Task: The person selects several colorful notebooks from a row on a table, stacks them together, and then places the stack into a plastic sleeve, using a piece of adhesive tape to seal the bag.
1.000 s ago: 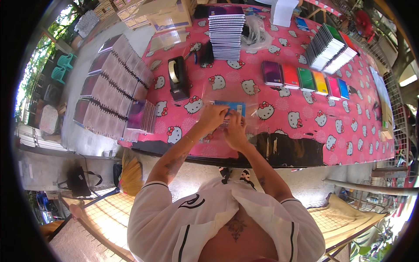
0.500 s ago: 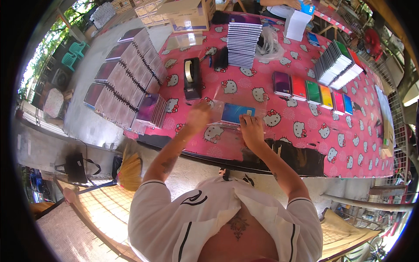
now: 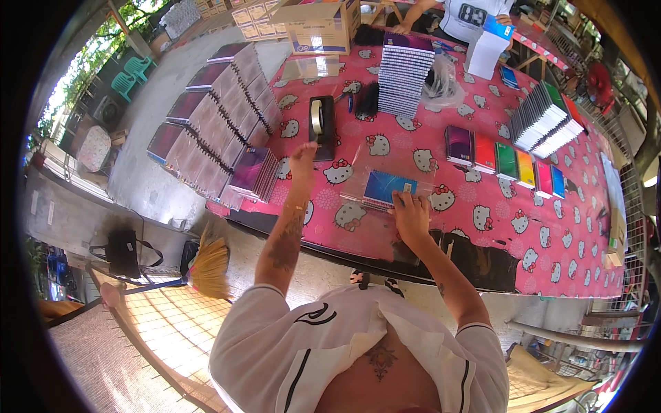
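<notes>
A blue spiral notebook [image 3: 387, 184] lies in a clear plastic wrapper [image 3: 352, 193] on the table in front of me. My right hand [image 3: 412, 215] rests on its lower right corner, fingers laid over the cover and edge. My left hand [image 3: 303, 164] is raised at the near end of a black tape dispenser [image 3: 329, 148] that carries a roll of tape [image 3: 317, 118]. Its fingertips are bunched and slightly blurred, so whether they pinch the tape is not visible. Left of that hand stands a short stack of purple notebooks [image 3: 253, 172].
Wrapped notebook stacks [image 3: 206, 113] line the table's left edge. A tall spiral notebook stack [image 3: 405, 79] rises at the back. Small coloured notebooks [image 3: 506, 162] form a row at right, near more tall stacks [image 3: 537, 117]. Across the table another person [image 3: 468, 20] handles a white stack [image 3: 485, 55].
My left hand has moved up and away from the notebook's left side to the tape dispenser. My right hand stays on the notebook. The whole view has shifted slightly.
</notes>
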The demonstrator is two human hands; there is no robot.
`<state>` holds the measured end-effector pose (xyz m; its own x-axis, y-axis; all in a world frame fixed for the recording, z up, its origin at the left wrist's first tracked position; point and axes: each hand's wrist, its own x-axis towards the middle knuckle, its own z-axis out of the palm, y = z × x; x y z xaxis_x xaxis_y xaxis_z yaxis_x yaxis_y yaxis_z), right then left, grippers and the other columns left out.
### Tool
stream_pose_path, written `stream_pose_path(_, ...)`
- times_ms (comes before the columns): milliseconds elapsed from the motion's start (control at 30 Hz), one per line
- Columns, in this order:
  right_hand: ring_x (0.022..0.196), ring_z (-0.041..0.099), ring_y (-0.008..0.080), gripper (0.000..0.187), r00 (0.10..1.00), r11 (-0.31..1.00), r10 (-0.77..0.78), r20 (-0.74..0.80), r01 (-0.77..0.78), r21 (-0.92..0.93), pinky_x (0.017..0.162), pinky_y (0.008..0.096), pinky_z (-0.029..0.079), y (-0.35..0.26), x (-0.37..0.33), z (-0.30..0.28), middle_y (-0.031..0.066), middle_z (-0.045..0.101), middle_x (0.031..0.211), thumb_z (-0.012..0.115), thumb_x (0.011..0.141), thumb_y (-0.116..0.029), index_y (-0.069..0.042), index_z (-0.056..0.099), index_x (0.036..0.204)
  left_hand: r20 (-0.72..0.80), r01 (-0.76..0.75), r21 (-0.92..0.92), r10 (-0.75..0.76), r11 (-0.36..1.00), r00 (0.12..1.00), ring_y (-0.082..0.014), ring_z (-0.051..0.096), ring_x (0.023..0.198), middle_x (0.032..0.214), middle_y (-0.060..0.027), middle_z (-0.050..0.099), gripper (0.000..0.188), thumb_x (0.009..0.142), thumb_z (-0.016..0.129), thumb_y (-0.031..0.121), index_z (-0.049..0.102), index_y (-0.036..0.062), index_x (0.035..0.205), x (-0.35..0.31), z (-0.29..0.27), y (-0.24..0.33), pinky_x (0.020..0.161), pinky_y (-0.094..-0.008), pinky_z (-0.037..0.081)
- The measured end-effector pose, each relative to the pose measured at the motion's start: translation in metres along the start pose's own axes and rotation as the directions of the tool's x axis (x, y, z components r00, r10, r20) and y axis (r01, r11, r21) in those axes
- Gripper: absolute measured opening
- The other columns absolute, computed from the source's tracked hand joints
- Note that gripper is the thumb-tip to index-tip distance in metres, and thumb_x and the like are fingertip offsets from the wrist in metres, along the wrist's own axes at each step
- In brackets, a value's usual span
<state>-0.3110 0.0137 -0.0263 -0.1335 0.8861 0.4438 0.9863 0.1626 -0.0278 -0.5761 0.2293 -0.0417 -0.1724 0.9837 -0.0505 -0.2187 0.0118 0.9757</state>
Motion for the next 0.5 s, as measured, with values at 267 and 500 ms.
stream_pose_path(267,0.099,0.062,0.0214,0.045,0.997,0.991,-0.060,-0.049,0.066,0.114,0.093,0.0390,0.042,-0.005,0.001,-0.007,0.0041,0.060,0.103,0.077,0.073,-0.029,-0.008,0.066,0.112,0.067,-0.116,0.979,0.272,0.166,0.960,-0.0293,0.073,0.077,0.080,-0.0175,0.073,0.025,0.079,0.073,0.029,0.077,0.0047,0.087,-0.016,-0.036,0.048,0.065,-0.0411,0.056)
stream_pose_path(500,0.097,0.062,0.0220,0.042,0.993,0.984,-0.055,-0.101,0.071,0.161,0.090,0.0395,0.042,0.007,0.001,0.001,0.0038,0.060,0.100,0.078,0.072,-0.028,-0.009,0.067,0.108,0.483,-0.377,0.581,0.067,0.722,0.873,-0.0220,0.072,0.070,0.075,-0.0110,0.073,0.026,0.080,0.071,0.031,0.077,0.0052,0.085,-0.137,0.120,0.071,0.067,-0.0370,0.055)
